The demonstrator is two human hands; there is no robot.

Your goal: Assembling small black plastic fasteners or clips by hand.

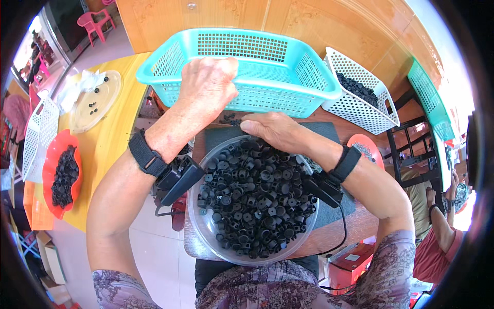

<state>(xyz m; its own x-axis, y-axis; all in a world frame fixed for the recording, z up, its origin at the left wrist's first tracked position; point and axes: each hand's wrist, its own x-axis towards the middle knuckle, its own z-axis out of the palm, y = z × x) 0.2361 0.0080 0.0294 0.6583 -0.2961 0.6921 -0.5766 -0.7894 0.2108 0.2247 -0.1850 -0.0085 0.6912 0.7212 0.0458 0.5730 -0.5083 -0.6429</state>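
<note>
A clear round bowl (194,226) heaped with small black plastic caps (252,201) stands in front of my body. My left hand (208,82) is closed in a fist, raised over the near left part of a turquoise basket (314,95); whatever it holds is hidden inside the fist. Just beyond the bowl's far rim is my right hand (278,133), its thumb pointing left and its fingers curled down out of sight. Several small dark pieces (230,119) lie next to that thumb, in front of the basket. Both wrists wear black straps with small devices.
A white basket (363,110) with black parts stands right of the turquoise one. A dark mat (337,206) lies under the bowl. At right is a red dish (368,147); at left, a red tray (63,175) of black parts on a yellow table (110,113). Another person's arm (437,226) shows far right.
</note>
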